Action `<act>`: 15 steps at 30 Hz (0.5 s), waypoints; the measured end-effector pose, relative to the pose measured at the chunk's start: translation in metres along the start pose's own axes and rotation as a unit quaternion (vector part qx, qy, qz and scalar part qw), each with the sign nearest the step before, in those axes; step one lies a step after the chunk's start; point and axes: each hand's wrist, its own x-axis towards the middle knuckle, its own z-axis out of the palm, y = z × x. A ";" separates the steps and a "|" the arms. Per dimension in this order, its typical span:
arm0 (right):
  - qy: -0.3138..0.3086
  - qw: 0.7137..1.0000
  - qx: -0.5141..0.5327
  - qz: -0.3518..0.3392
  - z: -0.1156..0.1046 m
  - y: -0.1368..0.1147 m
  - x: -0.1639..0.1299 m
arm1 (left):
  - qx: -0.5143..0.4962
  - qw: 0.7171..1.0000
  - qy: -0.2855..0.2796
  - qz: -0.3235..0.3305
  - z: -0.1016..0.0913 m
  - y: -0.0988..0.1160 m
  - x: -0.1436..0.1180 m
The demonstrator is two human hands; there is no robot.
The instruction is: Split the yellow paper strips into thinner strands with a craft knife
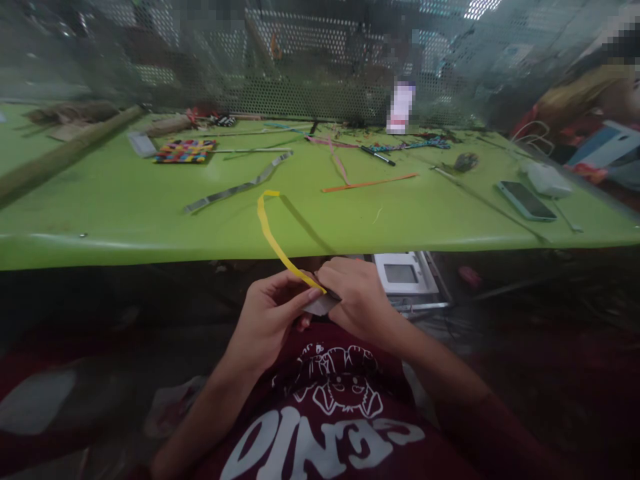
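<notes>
Just in front of the table's near edge, my left hand (280, 300) pinches a long yellow strip (274, 241) between thumb and fingers. The strip's free end curves up over the table and bends over at its tip. A greyish flat piece (323, 305) lies under the strip's lower end, between both hands. My right hand (353, 287) is closed against that same piece, its fingertips curled and partly hidden, gripping the piece's right side. Both hands are close together in front of the maroon shirt.
The green table (230, 230) bears a grey strip (240, 190), an orange strip (370, 183), a colourful woven piece (185, 151), a pen (379, 156) and a phone (525, 200). A bamboo pole (65, 157) lies at left. Below the edge is a white-framed device (406, 273). A person sits at far right.
</notes>
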 end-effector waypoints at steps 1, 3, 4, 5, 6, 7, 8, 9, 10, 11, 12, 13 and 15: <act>-0.001 1.000 0.000 0.001 0.000 0.000 0.000 | 0.004 1.000 0.001 0.002 0.000 0.000 0.000; 0.000 1.000 -0.001 0.001 0.001 0.000 0.000 | 0.015 1.000 0.005 0.007 -0.001 -0.001 0.000; 0.001 1.000 -0.002 0.001 0.001 0.000 0.000 | 0.021 1.000 0.008 0.008 -0.001 -0.001 0.000; 0.001 1.000 -0.003 0.001 0.001 0.000 0.000 | 0.026 1.000 0.011 0.010 -0.001 -0.001 -0.001; 0.000 1.000 -0.003 0.001 0.001 0.000 0.000 | 0.031 0.999 0.013 0.010 -0.001 -0.001 0.000; -0.001 1.000 -0.002 0.001 0.001 -0.001 0.000 | 0.035 0.999 0.013 0.012 -0.002 -0.001 0.000; -0.002 1.000 -0.001 0.001 0.001 -0.001 0.001 | 0.039 0.999 0.013 0.013 -0.002 -0.001 0.000; -0.003 1.000 0.001 0.000 0.001 -0.001 0.001 | 0.043 0.999 0.013 0.014 -0.002 -0.001 0.000; -0.004 1.000 0.003 0.000 0.001 -0.001 0.001 | 0.047 0.999 0.011 0.016 -0.003 0.000 0.000; -0.005 1.000 0.006 0.001 0.001 -0.002 0.001 | 0.051 0.999 0.007 0.018 -0.004 0.000 0.000; -0.007 1.000 0.007 0.003 0.001 -0.002 0.001 | 0.053 0.998 0.003 0.020 -0.004 0.000 0.000; -0.010 1.000 0.008 0.004 0.001 -0.002 0.002 | 0.053 0.998 0.000 0.023 -0.005 0.000 0.000; -0.015 1.000 0.011 0.005 0.001 -0.003 0.002 | 0.048 0.998 -0.004 0.028 -0.005 0.000 0.000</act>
